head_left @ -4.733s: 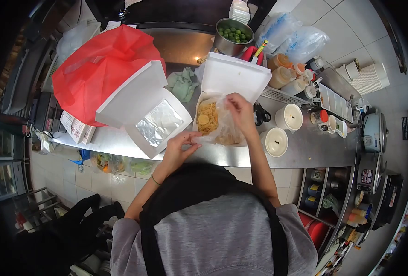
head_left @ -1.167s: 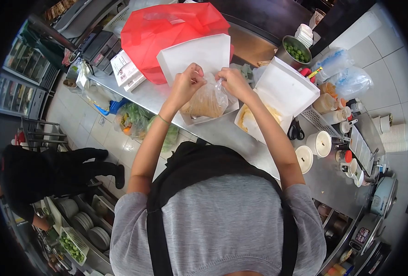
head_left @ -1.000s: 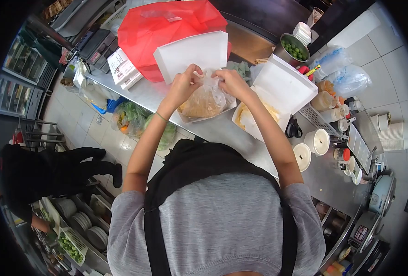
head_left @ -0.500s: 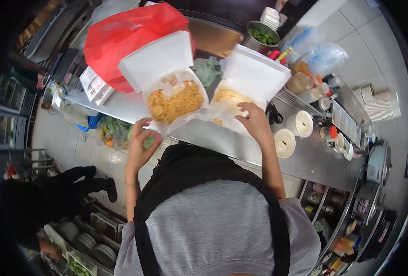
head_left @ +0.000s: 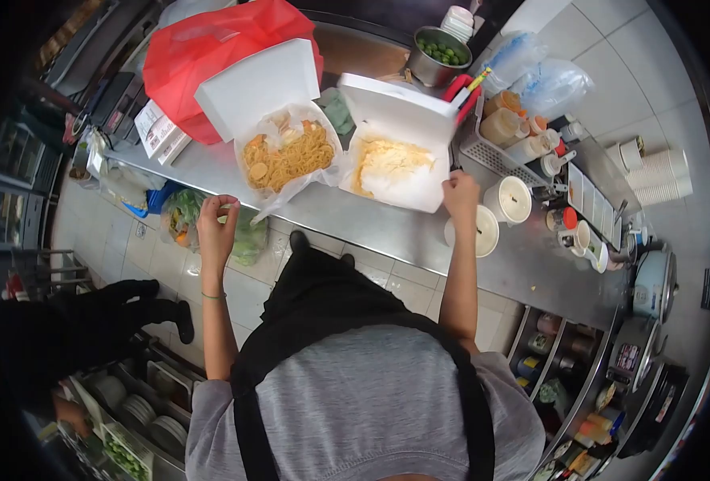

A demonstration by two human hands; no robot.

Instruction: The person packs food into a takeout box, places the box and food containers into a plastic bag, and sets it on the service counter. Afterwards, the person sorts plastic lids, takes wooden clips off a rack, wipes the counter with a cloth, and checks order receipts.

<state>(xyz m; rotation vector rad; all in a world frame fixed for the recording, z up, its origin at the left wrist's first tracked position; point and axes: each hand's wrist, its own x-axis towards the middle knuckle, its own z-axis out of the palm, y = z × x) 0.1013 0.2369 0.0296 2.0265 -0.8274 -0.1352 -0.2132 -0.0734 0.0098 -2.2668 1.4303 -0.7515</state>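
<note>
My left hand [head_left: 217,223] is raised at the counter's front edge, fingers curled together, with nothing visible in them. My right hand [head_left: 461,195] is closed at the right side of the right takeout box [head_left: 409,197], over the spot of the black scissors; a dark piece of the scissors [head_left: 454,155] shows above the fist. That white box is open, with pale yellow food [head_left: 391,162] inside. Left of it stands an open takeout box [head_left: 260,84] with noodles [head_left: 295,164] on paper. The paper liner [head_left: 273,207] hangs over its front edge.
A red plastic bag [head_left: 219,64] lies behind the boxes. Two white paper bowls [head_left: 509,200] stand right of my hand. Behind them are a basket of sauce bottles [head_left: 483,152] and a pot of green limes [head_left: 443,54]. A person in black [head_left: 74,329] is at lower left.
My right hand has left the food in the right box and closed at its right side over the scissors. My left hand has drawn back from the noodle box, its spread fingers now curled.
</note>
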